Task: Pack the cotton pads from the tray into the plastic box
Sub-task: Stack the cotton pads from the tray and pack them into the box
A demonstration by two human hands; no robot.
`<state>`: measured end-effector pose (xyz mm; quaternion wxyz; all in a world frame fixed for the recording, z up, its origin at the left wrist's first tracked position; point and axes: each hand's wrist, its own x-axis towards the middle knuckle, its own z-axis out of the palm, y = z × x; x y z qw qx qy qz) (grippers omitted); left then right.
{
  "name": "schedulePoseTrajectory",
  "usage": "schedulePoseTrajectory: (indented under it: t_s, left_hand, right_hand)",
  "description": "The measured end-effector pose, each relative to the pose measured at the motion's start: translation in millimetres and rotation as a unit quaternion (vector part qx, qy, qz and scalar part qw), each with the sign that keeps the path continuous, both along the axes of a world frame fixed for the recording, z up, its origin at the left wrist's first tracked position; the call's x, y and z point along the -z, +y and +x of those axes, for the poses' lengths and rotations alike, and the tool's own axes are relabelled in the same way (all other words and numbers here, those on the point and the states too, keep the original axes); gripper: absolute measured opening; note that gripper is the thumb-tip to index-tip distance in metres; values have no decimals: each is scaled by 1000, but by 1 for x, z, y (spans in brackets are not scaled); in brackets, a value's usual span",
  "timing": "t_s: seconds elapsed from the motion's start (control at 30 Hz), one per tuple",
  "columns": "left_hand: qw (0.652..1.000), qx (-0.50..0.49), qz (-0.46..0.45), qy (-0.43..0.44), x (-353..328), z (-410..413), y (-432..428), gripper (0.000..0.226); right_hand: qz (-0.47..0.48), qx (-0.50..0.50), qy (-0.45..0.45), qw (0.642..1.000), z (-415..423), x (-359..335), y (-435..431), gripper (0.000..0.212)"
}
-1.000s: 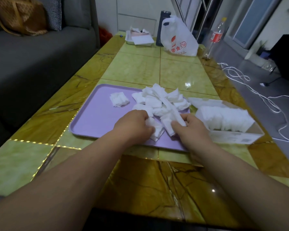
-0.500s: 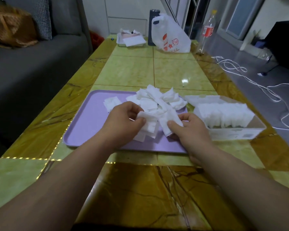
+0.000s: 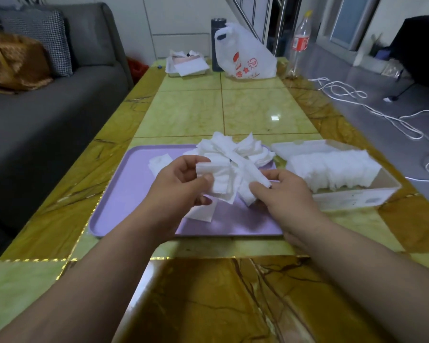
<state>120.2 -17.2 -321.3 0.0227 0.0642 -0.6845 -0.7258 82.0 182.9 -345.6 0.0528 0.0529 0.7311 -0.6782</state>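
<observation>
Hands grip cotton pads above tray; plastic box just right.

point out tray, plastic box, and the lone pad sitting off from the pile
tray [image 3: 114, 214]: head view, bare purple floor near its left front corner.
plastic box [image 3: 352, 200]: head view, near side wall.
lone pad [image 3: 160, 161]: head view, its middle, left of the pile.

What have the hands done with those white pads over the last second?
Both hands rose off the purple tray. The left hand has gathered a small stack of cotton pads; the right hand pinches their other edge. The loose pile, single pad and plastic box stayed put.
</observation>
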Motion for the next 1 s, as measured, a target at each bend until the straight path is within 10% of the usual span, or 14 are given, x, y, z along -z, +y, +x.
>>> schedulePoseTrajectory:
  t_s: [0.7,1.0]
  left_hand:
    - [995,-26,-91,24,12,-1,5,15]
    - [996,-54,-71,12,13,-1,0,11]
  right_hand:
    - [-116,-183,-30,976,11,-23,-3,35]
    - [-87,-88,-26,992,5,-8,3,31]
